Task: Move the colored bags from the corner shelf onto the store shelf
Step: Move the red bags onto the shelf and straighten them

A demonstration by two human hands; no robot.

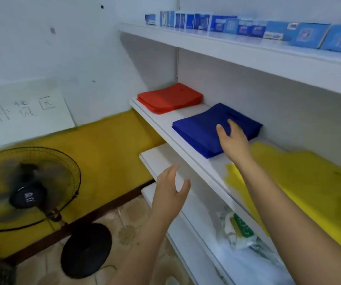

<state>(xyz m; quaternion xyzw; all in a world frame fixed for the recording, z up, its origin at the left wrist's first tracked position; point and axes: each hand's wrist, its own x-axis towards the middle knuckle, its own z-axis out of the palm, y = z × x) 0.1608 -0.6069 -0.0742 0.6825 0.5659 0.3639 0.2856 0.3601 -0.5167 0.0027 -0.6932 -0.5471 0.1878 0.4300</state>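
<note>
Three flat stacks of bags lie on the white store shelf [159,124]: red bags [169,97] at the far left end, blue bags [202,128] in the middle, yellow bags [301,177] nearest me on the right. My right hand [234,140] rests with straight, spread fingers on the near right part of the blue stack. My left hand [170,194] hovers open in front of the shelf edge, below the blue stack, holding nothing.
An upper shelf [247,50] carries a row of blue boxes [227,23]. Lower shelves [165,159] hold plastic-wrapped goods [239,231]. A black standing fan [27,190] with a round base [86,250] stands at the left. A white handwritten sign [23,108] leans on the wall.
</note>
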